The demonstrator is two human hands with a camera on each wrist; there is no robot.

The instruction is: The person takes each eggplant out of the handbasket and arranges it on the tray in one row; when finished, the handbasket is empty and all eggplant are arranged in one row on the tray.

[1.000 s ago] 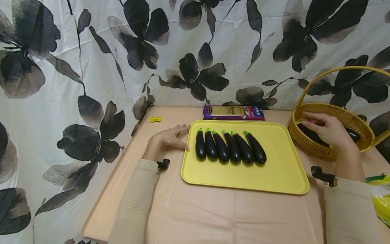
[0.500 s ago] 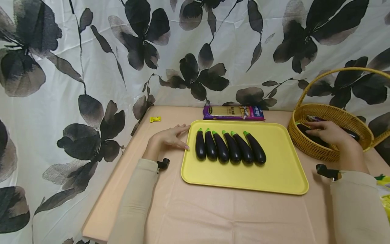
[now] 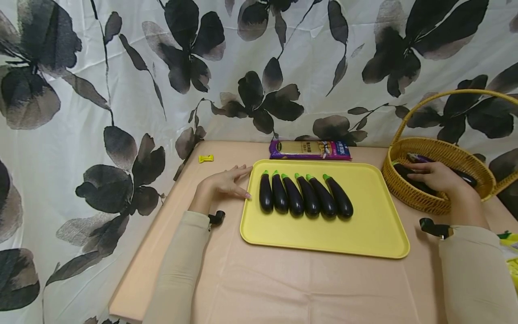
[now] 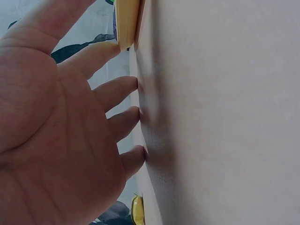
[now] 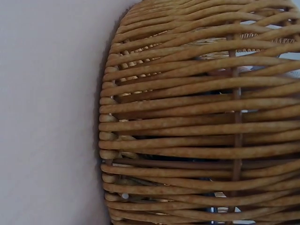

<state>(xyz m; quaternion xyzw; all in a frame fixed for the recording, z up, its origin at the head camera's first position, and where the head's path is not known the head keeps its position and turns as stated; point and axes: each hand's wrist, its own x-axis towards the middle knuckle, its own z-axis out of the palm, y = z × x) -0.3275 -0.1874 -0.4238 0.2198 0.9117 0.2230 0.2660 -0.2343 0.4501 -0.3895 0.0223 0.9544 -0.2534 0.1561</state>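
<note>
Several dark purple eggplants (image 3: 294,198) with green stems lie side by side on the yellow tray (image 3: 364,238). At the tray's left edge rests my left hand (image 3: 224,183), fingers spread, thumb on the rim. In the left wrist view its fingertips (image 4: 131,115) meet the table, and one touches the tray edge (image 4: 126,28). My right hand (image 3: 447,182) reaches down into the wicker basket (image 3: 398,191), its fingers over a dark eggplant (image 3: 408,176). Another eggplant (image 3: 418,157) shows behind them. I cannot tell whether they grip one. Basket weave (image 5: 201,122) hides this hand in the right wrist view.
Behind the tray lies a purple packet (image 3: 310,150). A small yellow wrapped candy (image 3: 206,158) sits at the back left of the table. The basket's tall handle (image 3: 445,93) arches over it. A yellow-green bag (image 3: 511,258) shows at the right edge.
My right hand has gone lower into the basket and slightly right, then held still over the last half second. The left hand and the tray have stayed in place.
</note>
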